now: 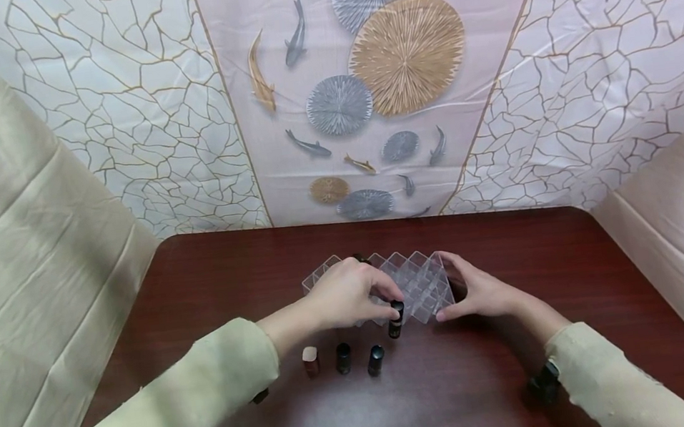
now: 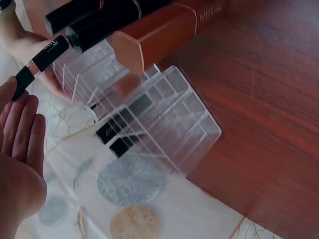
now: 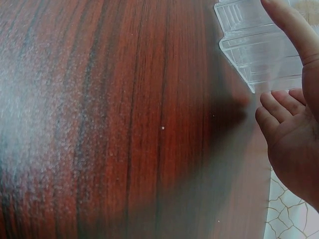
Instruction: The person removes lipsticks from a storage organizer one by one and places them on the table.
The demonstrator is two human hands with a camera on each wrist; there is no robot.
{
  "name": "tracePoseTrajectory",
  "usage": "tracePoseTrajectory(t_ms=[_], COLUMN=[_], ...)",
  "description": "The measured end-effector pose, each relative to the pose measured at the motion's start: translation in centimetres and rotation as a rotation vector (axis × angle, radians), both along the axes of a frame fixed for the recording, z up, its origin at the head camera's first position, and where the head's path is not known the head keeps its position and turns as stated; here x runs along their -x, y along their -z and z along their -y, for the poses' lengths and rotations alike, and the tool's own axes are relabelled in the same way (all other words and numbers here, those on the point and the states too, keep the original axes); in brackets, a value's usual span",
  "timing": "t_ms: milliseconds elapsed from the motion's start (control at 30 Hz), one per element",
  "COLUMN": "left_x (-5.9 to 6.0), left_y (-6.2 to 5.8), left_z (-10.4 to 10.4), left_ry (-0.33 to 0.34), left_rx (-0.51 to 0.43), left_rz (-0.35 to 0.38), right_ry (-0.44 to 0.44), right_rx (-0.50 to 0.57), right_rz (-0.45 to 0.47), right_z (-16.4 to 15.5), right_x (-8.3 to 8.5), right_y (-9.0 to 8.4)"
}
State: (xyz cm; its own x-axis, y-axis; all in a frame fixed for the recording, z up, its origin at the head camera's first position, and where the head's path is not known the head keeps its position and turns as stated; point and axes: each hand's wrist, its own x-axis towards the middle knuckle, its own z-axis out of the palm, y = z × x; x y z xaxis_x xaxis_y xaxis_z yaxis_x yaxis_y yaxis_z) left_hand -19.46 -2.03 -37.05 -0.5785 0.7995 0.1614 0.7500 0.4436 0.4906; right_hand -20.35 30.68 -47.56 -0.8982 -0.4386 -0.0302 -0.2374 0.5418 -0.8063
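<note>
A clear acrylic organizer (image 1: 412, 282) with many small cells stands mid-table. My left hand (image 1: 386, 299) is at its front left and pinches a black lipstick tube (image 1: 397, 318), held upright by the front row. The left wrist view shows that tube (image 2: 42, 59) at my fingertips (image 2: 22, 124), with the organizer (image 2: 169, 124) beyond; two cells hold dark tubes. My right hand (image 1: 452, 289) rests against the organizer's right side, thumb at the front corner. In the right wrist view one straight finger (image 3: 289, 25) lies along the organizer (image 3: 249, 45).
Three lipstick tubes stand in a row in front of the organizer: a brown one (image 1: 311, 360) and two black ones (image 1: 343, 357) (image 1: 375, 360). The dark wooden table (image 1: 445, 402) is ringed by patterned and plain sheets. A small dark item (image 1: 261, 396) lies beside my left sleeve.
</note>
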Motion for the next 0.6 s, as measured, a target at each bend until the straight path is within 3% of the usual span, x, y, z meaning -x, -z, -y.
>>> tracePoseTrajectory(t_ms=[600], left_x=[-1.6], left_y=[2.1], left_z=[-1.3], left_ry=[0.044], left_rx=[0.066], left_rz=[-0.008], right_ry=[-0.004], right_rx=[0.020], right_rz=[0.008], right_z=[0.2], right_x=[-0.1], right_y=[-0.2])
